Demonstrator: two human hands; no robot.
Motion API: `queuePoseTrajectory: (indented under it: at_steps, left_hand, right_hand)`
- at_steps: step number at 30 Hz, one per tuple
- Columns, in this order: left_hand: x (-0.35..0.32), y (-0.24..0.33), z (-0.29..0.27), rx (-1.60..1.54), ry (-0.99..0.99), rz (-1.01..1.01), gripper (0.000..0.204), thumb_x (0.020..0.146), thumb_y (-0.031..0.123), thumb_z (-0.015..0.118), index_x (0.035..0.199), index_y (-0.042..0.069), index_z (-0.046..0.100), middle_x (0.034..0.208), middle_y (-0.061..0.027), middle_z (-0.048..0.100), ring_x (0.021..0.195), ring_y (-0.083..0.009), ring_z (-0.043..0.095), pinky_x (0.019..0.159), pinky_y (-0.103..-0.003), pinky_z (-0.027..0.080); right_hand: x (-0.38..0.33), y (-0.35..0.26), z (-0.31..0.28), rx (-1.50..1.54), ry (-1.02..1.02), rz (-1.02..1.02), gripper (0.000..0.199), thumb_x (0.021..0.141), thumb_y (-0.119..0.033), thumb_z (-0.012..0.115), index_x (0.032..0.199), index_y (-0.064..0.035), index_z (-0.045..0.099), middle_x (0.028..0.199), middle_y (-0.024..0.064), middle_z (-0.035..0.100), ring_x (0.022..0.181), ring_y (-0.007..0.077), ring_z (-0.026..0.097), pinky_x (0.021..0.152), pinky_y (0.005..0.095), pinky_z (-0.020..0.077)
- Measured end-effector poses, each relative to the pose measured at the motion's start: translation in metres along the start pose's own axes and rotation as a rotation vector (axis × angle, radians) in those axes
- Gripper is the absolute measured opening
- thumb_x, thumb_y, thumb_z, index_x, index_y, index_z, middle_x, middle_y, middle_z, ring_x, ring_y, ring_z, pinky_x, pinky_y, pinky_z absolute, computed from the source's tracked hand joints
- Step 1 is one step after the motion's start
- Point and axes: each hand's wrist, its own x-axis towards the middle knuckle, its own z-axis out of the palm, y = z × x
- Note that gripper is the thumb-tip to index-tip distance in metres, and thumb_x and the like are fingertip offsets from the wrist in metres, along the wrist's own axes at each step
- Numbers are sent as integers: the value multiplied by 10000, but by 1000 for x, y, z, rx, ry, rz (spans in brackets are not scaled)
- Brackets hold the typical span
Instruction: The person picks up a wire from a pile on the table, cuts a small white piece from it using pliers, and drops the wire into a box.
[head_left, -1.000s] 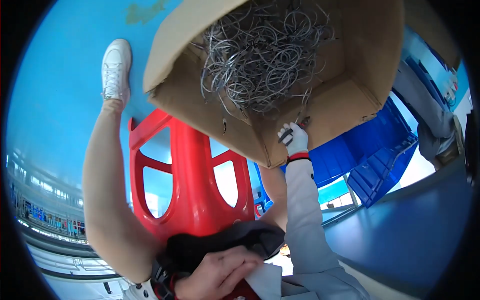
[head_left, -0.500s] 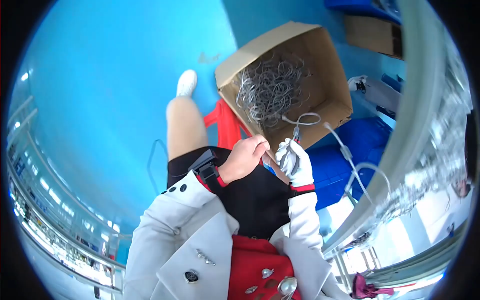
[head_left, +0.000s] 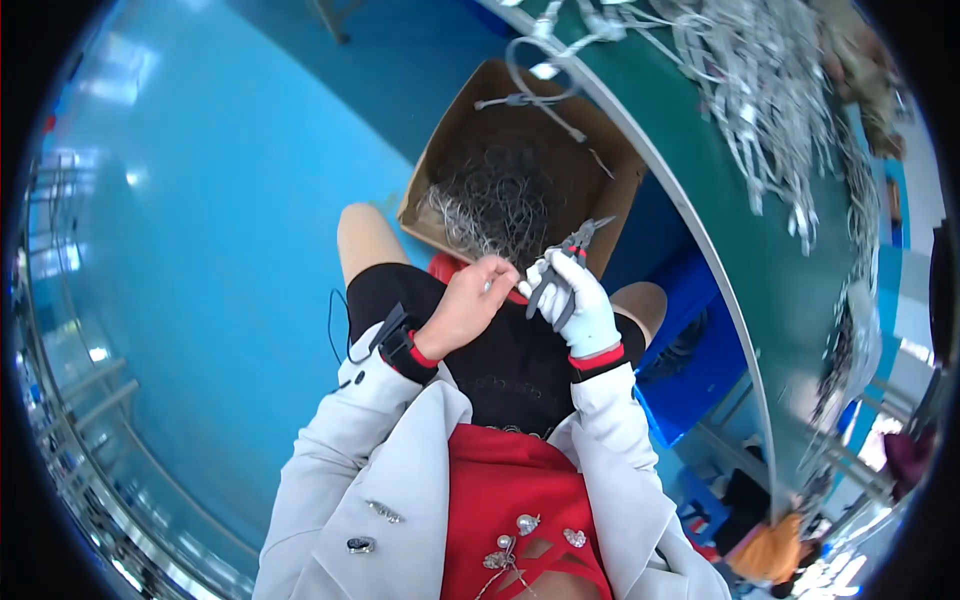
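Note:
My gloved right hand [head_left: 580, 305] is wrapped round the handles of a pair of pliers [head_left: 578, 246] with grey and red grips. Their pointed jaws aim up and to the right, over the near edge of a cardboard box [head_left: 625, 185]. Bare and curled, my left hand [head_left: 468, 310] is beside it with thumb and fingertips pinched together; what lies between them is too small to make out. A tangle of thin grey wire pieces [head_left: 495, 200] fills part of the box. White cable [head_left: 515, 75] loops over the box from the table's edge.
To the right, a green table [head_left: 650, 95] with a pale curved rim carries heaped clear-white cables [head_left: 745, 100] with connectors. Under it stands a blue bin [head_left: 700, 375]. My knees flank the box's near side. A metal rack [head_left: 120, 400] runs along the left.
My view has turned, bringing the green table top and its cables into sight. The pliers now show their jaws up and right. My left hand stays pinched beside the right.

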Motion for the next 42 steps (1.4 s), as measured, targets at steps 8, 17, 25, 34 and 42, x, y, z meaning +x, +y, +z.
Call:
queuePoseTrajectory:
  at_steps: [8,17,25,34,42]
  left_hand:
    - [-24,31,18,-30,-66,22,196,991,211,537,1027,19,556,700,30,504,605,-37,447,533,-199,373]
    - [1,55,18,-235,-74,-225,228,998,253,537,932,37,566,638,-2,473,557,-74,438,506,-237,354]
    - [15,62,-5,-867,-465,-723,315,1042,283,405,919,18,523,617,8,384,501,-69,307,485,-215,279]
    - [-1,61,-7,-601,-304,-477,186,1017,187,443,897,63,512,636,19,380,502,-66,313,491,-213,302]
    - [12,73,6,-395,-159,-59,162,1023,156,456,958,30,535,675,37,402,555,-32,317,479,-201,262]
  right_hand:
    - [-37,-1,8,-170,-107,-277,117,925,-112,612,1005,-30,590,855,99,636,829,231,664,770,401,579]
    - [-40,-10,28,-226,-59,-516,96,909,-110,647,965,-41,612,810,7,623,730,102,620,660,250,498]
    - [-36,-5,28,-220,-109,-546,125,916,-112,643,1006,-31,611,841,16,639,744,84,607,676,241,489]
    - [-35,-1,21,-377,-183,-530,166,929,-149,616,1037,-23,605,864,34,647,760,105,625,681,255,505]
    - [-91,-16,-11,-917,18,-476,294,952,-235,588,1116,9,586,883,59,651,777,115,624,702,245,486]
